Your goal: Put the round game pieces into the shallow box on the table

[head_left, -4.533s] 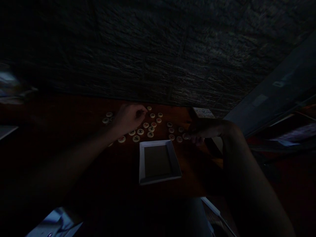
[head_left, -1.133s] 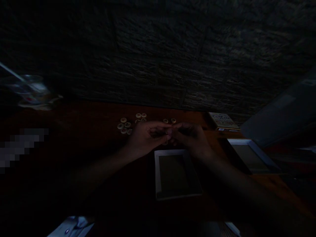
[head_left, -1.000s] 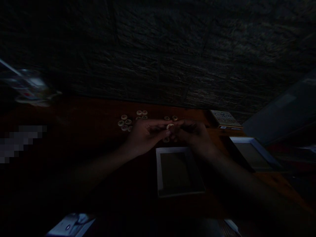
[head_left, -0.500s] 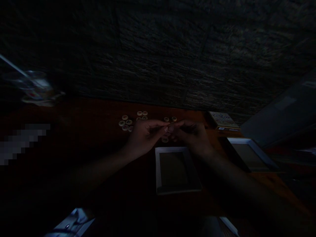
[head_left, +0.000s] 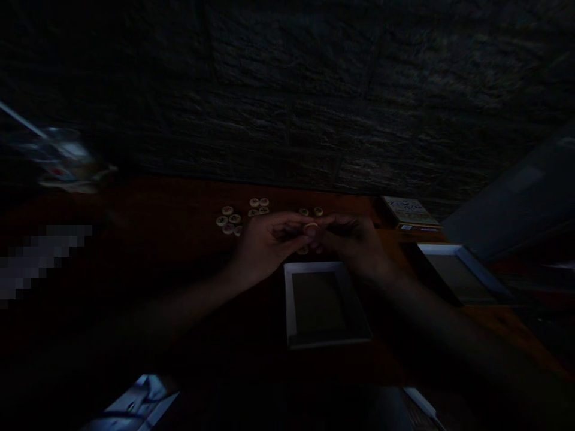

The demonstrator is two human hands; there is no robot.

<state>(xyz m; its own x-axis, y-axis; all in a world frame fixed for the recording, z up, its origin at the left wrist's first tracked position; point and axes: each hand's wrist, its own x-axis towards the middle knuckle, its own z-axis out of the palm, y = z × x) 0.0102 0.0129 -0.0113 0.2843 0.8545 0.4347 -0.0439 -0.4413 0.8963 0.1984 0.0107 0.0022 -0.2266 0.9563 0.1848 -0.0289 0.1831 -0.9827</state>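
Observation:
Both hands meet over the dark wooden table, just behind an open shallow box (head_left: 291, 311). A small round piece (head_left: 310, 228) is pinched between the fingertips of my left hand (head_left: 265, 242) and my right hand (head_left: 357, 242). Several round pieces with markings (head_left: 227, 211) lie to the left of my left hand, and more (head_left: 263, 202) lie behind it. Two others (head_left: 318, 211) rest behind the fingertips. One piece (head_left: 302, 250) shows partly beneath my hands. The light is very dim, so finger details are faint.
A second shallow tray (head_left: 476, 269) sits at the right, with a printed box (head_left: 411, 212) behind it. At the far left stands a clear cup (head_left: 67, 155) with a straw. A rough stone wall (head_left: 287, 108) rises behind the table (head_left: 179, 203).
The view has shifted slightly. The small round piece between my fingertips now shows more plainly, tilted toward me, and both hands remain together in nearly the same place.

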